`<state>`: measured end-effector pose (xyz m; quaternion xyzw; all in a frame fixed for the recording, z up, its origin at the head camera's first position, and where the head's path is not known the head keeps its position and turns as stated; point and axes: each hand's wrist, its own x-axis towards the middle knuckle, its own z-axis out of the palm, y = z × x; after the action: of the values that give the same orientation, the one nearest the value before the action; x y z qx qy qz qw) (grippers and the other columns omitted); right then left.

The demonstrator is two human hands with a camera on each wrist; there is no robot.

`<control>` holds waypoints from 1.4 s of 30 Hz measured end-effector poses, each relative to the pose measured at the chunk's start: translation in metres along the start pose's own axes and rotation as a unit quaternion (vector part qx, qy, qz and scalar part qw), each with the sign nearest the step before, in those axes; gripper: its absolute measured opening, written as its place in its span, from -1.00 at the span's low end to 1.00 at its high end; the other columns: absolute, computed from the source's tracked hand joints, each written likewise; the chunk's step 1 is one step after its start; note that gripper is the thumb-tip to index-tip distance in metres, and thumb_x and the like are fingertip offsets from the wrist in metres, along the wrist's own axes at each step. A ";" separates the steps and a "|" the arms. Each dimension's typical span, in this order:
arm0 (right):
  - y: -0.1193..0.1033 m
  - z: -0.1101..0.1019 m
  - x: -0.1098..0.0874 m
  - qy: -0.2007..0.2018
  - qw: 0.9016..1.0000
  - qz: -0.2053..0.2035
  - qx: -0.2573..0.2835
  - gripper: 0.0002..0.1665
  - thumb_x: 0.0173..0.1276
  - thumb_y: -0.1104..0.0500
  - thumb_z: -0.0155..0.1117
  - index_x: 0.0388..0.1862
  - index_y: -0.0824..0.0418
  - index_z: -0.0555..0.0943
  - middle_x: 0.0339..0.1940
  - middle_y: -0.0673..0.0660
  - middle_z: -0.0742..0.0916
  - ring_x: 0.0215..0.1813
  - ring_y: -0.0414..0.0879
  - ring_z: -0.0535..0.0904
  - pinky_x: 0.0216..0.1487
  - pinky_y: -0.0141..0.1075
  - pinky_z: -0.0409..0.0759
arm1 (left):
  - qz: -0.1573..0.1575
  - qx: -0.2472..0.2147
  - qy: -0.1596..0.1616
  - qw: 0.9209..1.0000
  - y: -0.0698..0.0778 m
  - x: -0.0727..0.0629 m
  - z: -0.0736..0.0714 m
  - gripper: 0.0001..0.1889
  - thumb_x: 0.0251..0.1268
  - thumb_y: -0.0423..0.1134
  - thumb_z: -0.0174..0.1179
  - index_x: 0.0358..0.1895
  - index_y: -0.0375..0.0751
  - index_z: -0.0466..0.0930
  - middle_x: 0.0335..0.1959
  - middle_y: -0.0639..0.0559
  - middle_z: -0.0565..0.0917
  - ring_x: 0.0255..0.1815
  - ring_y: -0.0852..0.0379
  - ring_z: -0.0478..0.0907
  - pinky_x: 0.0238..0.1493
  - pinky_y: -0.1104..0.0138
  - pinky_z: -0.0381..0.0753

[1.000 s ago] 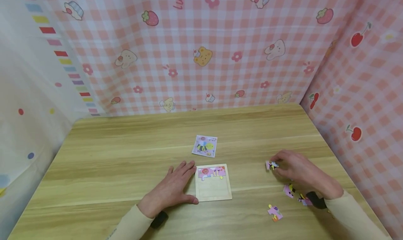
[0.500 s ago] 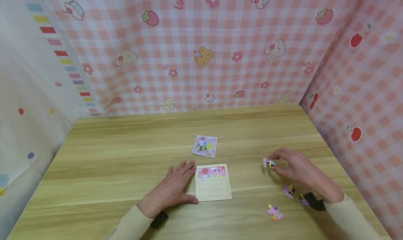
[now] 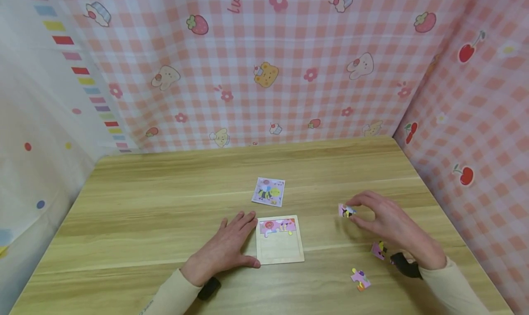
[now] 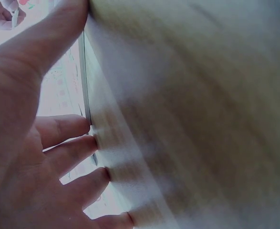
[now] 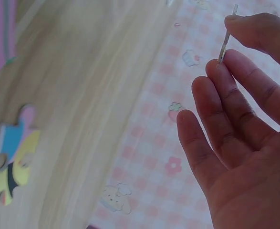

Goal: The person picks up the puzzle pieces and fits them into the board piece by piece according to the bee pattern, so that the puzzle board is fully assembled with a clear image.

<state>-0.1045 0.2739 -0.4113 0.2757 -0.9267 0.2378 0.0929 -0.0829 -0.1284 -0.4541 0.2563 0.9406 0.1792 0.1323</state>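
Note:
My right hand (image 3: pixel 384 216) pinches a jigsaw puzzle piece (image 3: pixel 346 210) between thumb and fingers, raised over the table to the right of the wooden puzzle tray (image 3: pixel 281 250). The right wrist view shows that piece (image 5: pixel 223 43) edge-on. Pink pieces (image 3: pixel 278 225) fill the tray's top row; bare wood shows below them. Flat on the table lies my left hand (image 3: pixel 225 250), fingers spread, with thumb and index fingertip at the tray's left edge. In the left wrist view, the straight fingers (image 4: pixel 73 152) reach down to the tabletop.
Behind the tray lies a square picture card (image 3: pixel 268 192) with a bee. Loose puzzle pieces, one pink and yellow (image 3: pixel 379 250) and another nearer me (image 3: pixel 361 279), lie by my right forearm. A checked curtain (image 3: pixel 231 99) closes off the table's back.
My right hand has moved left and slightly away from me with the puzzle piece, towards the tray. The left hand, tray and card have stayed in place.

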 end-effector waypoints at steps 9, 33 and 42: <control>-0.013 0.004 0.010 0.031 0.999 -0.043 0.000 -0.63 0.18 0.27 0.60 -0.03 0.16 0.74 -0.04 0.03 0.76 -0.03 0.00 0.72 -0.08 -0.02 0.72 | 0.001 0.000 0.002 1.000 -0.001 0.000 0.001 0.10 0.06 0.24 0.52 0.57 -0.32 0.26 0.65 -0.15 0.19 0.64 -0.27 0.05 0.50 -0.36 0.07; -0.052 0.017 0.031 0.025 0.995 -0.092 0.014 -0.64 0.19 0.18 0.62 -0.04 0.18 0.75 -0.04 0.04 0.76 -0.01 -0.05 0.71 -0.02 -0.06 0.73 | 0.001 -0.003 -0.002 1.000 0.000 -0.001 -0.001 0.09 0.08 0.23 0.52 0.57 -0.32 0.25 0.65 -0.14 0.18 0.65 -0.26 0.04 0.51 -0.35 0.05; -0.063 0.024 0.039 0.017 0.994 -0.107 0.022 -0.65 0.22 0.15 0.61 -0.02 0.16 0.75 -0.05 0.02 0.75 0.00 -0.08 0.70 0.00 -0.09 0.72 | 0.000 0.001 -0.005 1.000 0.000 0.000 -0.001 0.09 0.09 0.23 0.51 0.57 -0.32 0.25 0.65 -0.15 0.18 0.65 -0.27 0.05 0.51 -0.35 0.05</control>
<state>-0.1032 0.1976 -0.3957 0.3708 -0.8848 0.2517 0.1276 -0.0831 -0.1290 -0.4534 0.2577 0.9400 0.1770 0.1367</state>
